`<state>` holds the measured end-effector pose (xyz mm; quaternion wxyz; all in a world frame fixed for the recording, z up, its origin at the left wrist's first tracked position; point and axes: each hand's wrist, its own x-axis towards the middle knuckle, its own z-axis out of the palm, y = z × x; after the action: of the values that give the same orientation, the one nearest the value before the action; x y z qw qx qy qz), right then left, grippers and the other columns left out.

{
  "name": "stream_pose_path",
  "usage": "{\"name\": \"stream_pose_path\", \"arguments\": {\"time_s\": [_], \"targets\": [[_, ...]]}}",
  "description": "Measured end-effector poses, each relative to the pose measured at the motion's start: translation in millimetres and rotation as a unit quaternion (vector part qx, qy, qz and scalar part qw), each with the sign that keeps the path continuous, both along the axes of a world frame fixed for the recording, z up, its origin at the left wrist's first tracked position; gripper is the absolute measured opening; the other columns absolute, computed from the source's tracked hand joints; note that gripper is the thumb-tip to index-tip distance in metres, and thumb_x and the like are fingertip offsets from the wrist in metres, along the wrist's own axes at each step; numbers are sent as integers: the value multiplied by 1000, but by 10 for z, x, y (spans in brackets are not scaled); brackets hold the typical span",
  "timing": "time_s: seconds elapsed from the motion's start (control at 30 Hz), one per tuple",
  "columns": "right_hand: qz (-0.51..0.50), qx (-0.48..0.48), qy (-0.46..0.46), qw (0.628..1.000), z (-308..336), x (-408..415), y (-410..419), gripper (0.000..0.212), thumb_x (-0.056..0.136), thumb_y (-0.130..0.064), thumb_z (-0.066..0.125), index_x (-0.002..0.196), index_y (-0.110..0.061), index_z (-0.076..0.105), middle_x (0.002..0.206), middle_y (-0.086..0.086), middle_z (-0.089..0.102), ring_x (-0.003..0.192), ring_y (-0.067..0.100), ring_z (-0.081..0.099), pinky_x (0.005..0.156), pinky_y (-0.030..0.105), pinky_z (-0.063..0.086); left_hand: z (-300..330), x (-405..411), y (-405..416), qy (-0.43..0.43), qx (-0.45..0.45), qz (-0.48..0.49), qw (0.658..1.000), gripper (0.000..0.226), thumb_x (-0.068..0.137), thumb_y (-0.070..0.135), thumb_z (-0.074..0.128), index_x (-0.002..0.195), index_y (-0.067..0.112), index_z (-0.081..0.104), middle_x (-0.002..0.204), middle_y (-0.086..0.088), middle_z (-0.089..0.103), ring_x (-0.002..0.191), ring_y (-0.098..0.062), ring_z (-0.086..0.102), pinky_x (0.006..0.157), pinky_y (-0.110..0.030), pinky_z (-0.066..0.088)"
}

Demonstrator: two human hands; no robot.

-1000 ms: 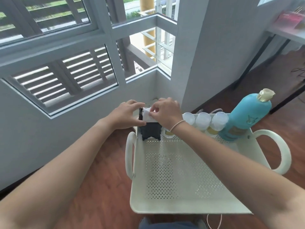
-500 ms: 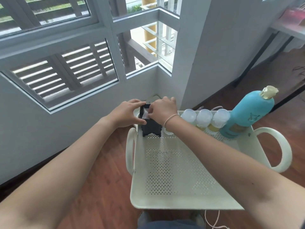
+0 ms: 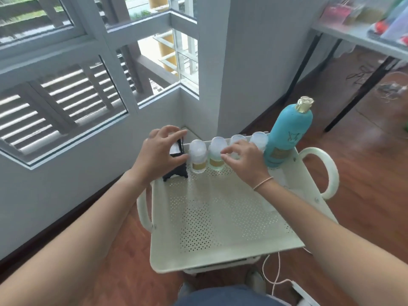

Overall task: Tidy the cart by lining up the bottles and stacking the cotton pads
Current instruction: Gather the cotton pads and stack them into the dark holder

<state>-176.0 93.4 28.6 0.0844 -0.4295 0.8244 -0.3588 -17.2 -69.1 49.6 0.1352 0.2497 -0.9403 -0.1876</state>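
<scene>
A cream perforated cart tray (image 3: pixel 220 217) carries a row of several small clear bottles with white caps (image 3: pixel 197 155) along its back edge. A tall teal bottle (image 3: pixel 289 133) with a gold cap stands at the row's right end. In the back left corner is a black holder (image 3: pixel 175 174) with white cotton pads (image 3: pixel 175 149) in it. My left hand (image 3: pixel 159 155) grips the top of that holder, thumb against its right side. My right hand (image 3: pixel 242 160) hovers palm down over the third small bottle, fingers apart, fingertips touching the second bottle (image 3: pixel 217 151).
The cart has loop handles on its left (image 3: pixel 144 213) and right (image 3: pixel 326 171). A grey wall with windows is close on the left, and a white pillar (image 3: pixel 242 62) stands behind the cart. A cluttered table (image 3: pixel 364 36) stands at the far right. A white cable (image 3: pixel 276 272) lies on the wooden floor.
My right hand has left the cotton pad holder and moved right onto the small bottles. My left hand stays on the holder. The view has shifted, showing more of the row.
</scene>
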Motion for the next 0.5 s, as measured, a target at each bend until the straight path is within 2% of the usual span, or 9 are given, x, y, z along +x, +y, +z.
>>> {"name": "stream_pose_path", "arguments": {"time_s": [0.1,0.2,0.4,0.5], "targets": [[-45,25,-15,999,-131,-158,417,11,80,-21,65,87,-14,70,89,9,68,87,27,57,80,40,46,-29,-189,295,25,10,-38,999,51,78,34,68,126,25,54,126,-2,54,116,-26,42,96,-40,36],[-83,62,-44,994,-318,-242,833,13,82,-19,63,91,-13,69,94,11,64,92,27,55,83,36,43,-159,-390,597,12,21,-89,996,47,79,33,66,124,23,56,124,-2,56,113,-24,45,98,-39,38],[-122,163,-88,975,-669,-365,1469,24,82,-10,58,105,-12,65,110,15,60,104,29,56,89,31,39,-610,-685,1132,-64,72,-181,979,45,84,38,58,128,27,50,131,2,51,119,-16,46,102,-34,38],[-94,239,-63,964,-796,-430,1675,34,82,-4,51,114,-13,59,121,13,55,110,29,52,95,31,35,-831,-793,1357,-112,84,-227,964,45,86,37,56,129,27,48,135,1,48,119,-16,48,102,-30,39]]}}
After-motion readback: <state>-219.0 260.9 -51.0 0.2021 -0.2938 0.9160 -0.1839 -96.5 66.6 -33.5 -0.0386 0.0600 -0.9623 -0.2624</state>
